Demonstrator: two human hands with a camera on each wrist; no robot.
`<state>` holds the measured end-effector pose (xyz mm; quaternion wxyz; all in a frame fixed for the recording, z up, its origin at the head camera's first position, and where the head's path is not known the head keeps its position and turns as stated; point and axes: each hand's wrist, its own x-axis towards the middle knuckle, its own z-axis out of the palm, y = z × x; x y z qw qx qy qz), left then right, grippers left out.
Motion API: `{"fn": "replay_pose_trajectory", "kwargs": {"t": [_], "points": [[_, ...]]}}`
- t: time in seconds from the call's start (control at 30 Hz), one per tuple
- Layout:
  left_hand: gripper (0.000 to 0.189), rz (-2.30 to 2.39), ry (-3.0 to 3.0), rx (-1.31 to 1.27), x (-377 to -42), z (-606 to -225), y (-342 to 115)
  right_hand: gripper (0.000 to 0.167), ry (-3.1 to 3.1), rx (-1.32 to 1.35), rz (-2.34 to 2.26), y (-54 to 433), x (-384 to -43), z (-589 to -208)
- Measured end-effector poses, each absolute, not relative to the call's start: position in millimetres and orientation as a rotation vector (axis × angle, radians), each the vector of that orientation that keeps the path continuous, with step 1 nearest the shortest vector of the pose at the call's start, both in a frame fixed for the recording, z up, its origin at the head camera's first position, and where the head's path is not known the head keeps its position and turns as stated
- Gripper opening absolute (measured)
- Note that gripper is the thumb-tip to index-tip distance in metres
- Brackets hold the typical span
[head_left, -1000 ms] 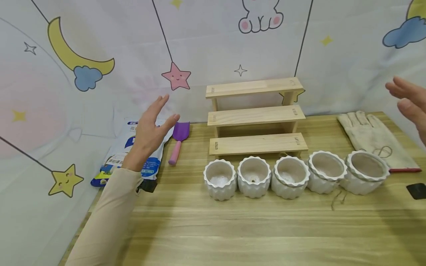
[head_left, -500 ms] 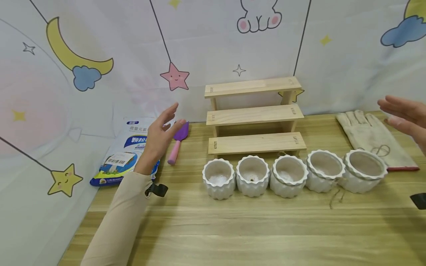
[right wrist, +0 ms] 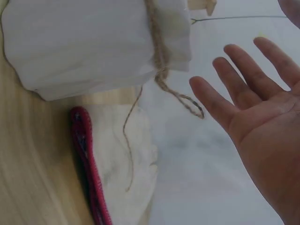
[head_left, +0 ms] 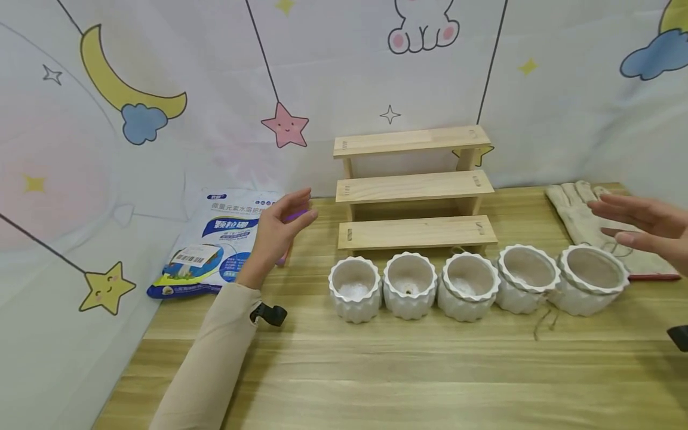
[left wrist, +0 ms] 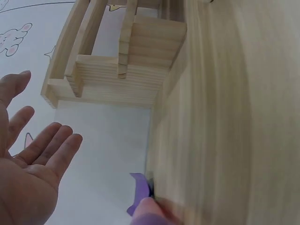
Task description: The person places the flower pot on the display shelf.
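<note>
My left hand [head_left: 276, 236] hovers with loosely extended fingers, holding nothing, in front of a small shovel whose purple blade [left wrist: 139, 192] and pink handle show in the left wrist view. In the head view the hand hides most of that shovel. To its left lies a white and blue fertilizer bag [head_left: 188, 266]. My right hand [head_left: 647, 230] is at the right edge, fingers extended and apart, nothing in it. It overlaps a cream work glove [head_left: 570, 209] with a red cuff edge. Near it stands the rightmost white flowerpot [head_left: 586, 298], tied with twine [right wrist: 159, 51].
Several white scalloped flowerpots [head_left: 355, 307] stand in a row across the wooden table [head_left: 408, 376]. Behind them is a three-tier wooden plant stand [head_left: 416, 233], its shelves bare. A printed cloth [head_left: 344, 71] hangs behind and at the left.
My left hand has moved right and down, from over the bag to over the shovel. My right hand has come down and inward, over the glove. The pots and stand stay put.
</note>
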<state>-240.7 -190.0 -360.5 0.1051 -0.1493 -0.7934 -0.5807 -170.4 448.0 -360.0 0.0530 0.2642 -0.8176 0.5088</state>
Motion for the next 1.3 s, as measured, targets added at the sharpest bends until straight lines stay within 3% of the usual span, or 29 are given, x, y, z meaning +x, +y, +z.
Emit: {"fn": "replay_pose_trajectory", "kwargs": {"t": [0.53, 1.3], "points": [[0.046, -1.841, -2.426, -0.313, -241.1, -382.7, -179.9, 0.071, -2.399, 1.016, 1.830, 466.1, -169.2, -385.2], [0.036, -2.007, -2.417, -0.248, -241.4, -395.4, -165.4, 0.087, -2.369, 1.273, 1.964, 475.1, -166.3, -400.0]]}}
